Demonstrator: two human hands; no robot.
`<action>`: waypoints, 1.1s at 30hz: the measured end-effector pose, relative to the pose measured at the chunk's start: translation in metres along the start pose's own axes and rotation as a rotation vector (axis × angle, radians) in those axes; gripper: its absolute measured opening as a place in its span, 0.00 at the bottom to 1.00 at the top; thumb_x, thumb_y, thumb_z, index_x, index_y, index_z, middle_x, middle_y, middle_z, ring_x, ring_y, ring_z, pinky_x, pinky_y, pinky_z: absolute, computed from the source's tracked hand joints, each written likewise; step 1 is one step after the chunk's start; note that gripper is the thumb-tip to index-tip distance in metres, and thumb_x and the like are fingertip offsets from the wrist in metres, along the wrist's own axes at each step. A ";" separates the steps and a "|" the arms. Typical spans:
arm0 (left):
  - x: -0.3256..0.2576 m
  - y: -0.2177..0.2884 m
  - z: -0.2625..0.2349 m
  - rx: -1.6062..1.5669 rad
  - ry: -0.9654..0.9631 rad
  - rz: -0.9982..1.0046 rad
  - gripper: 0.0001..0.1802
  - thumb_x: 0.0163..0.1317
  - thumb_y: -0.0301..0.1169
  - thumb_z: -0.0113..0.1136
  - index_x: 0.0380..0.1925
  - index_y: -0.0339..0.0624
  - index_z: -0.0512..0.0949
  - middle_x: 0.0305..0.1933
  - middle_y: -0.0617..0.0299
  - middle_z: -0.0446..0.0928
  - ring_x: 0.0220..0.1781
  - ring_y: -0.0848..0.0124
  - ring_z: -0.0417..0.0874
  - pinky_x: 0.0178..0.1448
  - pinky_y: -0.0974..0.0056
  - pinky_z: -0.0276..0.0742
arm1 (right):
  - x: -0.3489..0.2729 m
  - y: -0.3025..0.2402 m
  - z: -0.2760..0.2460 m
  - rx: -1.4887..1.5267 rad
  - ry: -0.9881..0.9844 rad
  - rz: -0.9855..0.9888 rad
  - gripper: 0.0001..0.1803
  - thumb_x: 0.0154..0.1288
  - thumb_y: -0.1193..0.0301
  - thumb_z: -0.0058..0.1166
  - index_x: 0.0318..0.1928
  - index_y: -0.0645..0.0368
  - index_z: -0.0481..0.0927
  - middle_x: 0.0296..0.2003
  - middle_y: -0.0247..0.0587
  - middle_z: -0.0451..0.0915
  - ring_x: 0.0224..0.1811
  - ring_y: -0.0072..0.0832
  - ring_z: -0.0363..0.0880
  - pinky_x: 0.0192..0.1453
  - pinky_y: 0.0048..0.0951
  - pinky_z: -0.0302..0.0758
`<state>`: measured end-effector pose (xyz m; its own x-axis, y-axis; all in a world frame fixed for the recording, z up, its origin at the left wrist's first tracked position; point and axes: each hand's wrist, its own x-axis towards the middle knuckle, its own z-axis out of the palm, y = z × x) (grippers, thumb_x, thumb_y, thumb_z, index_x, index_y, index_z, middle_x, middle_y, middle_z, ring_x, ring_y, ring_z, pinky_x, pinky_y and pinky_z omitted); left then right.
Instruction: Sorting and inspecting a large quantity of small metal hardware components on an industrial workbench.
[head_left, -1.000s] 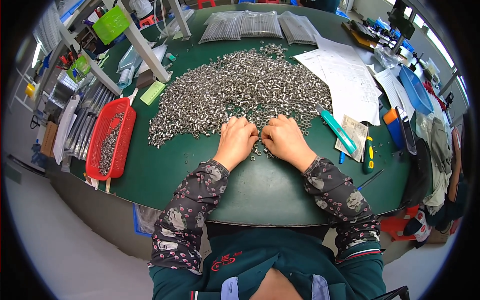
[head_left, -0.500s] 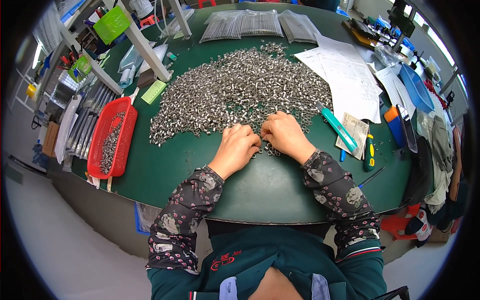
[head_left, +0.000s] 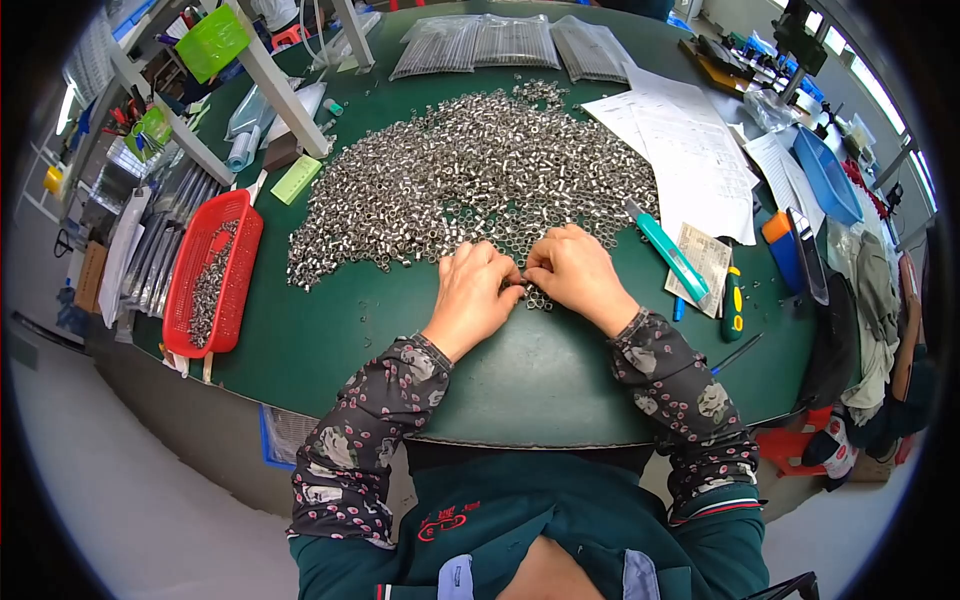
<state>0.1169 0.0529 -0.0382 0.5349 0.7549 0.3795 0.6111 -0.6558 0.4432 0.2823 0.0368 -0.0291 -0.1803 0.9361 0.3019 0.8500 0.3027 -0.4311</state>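
Observation:
A wide heap of small silvery metal rings (head_left: 470, 160) covers the middle of the green table (head_left: 480, 385). At its near edge my left hand (head_left: 472, 292) and my right hand (head_left: 580, 275) come together, fingertips nearly touching. Both hands are closed in a pinch. What sits between the fingertips is too small and too covered to make out. Several loose rings (head_left: 538, 300) lie under and beside my right fingers, a little apart from the heap.
At left stands a red plastic basket (head_left: 243, 285) partly filled with small metal pieces. To the right lie a teal utility knife (head_left: 672, 257), printed sheets (head_left: 695, 160), a yellow-green handled tool (head_left: 733, 305) and a pen (head_left: 738, 354). Bagged metal rods (head_left: 515, 43) line the far edge.
My fingertips have drawn closer together, the left hand shifting slightly to the right. The whole view has shifted a little, so the table's things appear slightly further left.

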 end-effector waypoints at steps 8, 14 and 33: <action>-0.003 0.005 0.006 0.045 -0.089 -0.079 0.06 0.44 0.33 0.64 0.20 0.47 0.77 0.28 0.67 0.68 0.40 0.67 0.67 0.46 0.61 0.56 | 0.003 -0.001 0.014 -0.046 0.027 -0.002 0.04 0.44 0.72 0.55 0.17 0.57 0.78 0.22 0.38 0.76 0.32 0.37 0.74 0.37 0.35 0.72; -0.003 0.004 0.010 0.056 -0.011 -0.013 0.04 0.45 0.31 0.62 0.20 0.47 0.76 0.28 0.67 0.68 0.39 0.67 0.67 0.45 0.61 0.56 | 0.001 -0.001 0.010 -0.039 -0.002 0.003 0.04 0.45 0.72 0.54 0.20 0.57 0.80 0.23 0.38 0.77 0.33 0.36 0.74 0.38 0.35 0.72; -0.001 0.001 0.007 0.153 0.074 0.049 0.05 0.46 0.29 0.62 0.24 0.46 0.77 0.28 0.66 0.68 0.39 0.67 0.68 0.44 0.61 0.58 | 0.002 0.004 0.006 -0.035 -0.061 -0.102 0.03 0.45 0.75 0.53 0.25 0.59 0.78 0.27 0.39 0.75 0.37 0.36 0.73 0.42 0.33 0.72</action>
<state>0.1207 0.0511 -0.0434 0.5253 0.7166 0.4588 0.6702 -0.6807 0.2958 0.2826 0.0409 -0.0359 -0.2954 0.9103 0.2899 0.8423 0.3914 -0.3707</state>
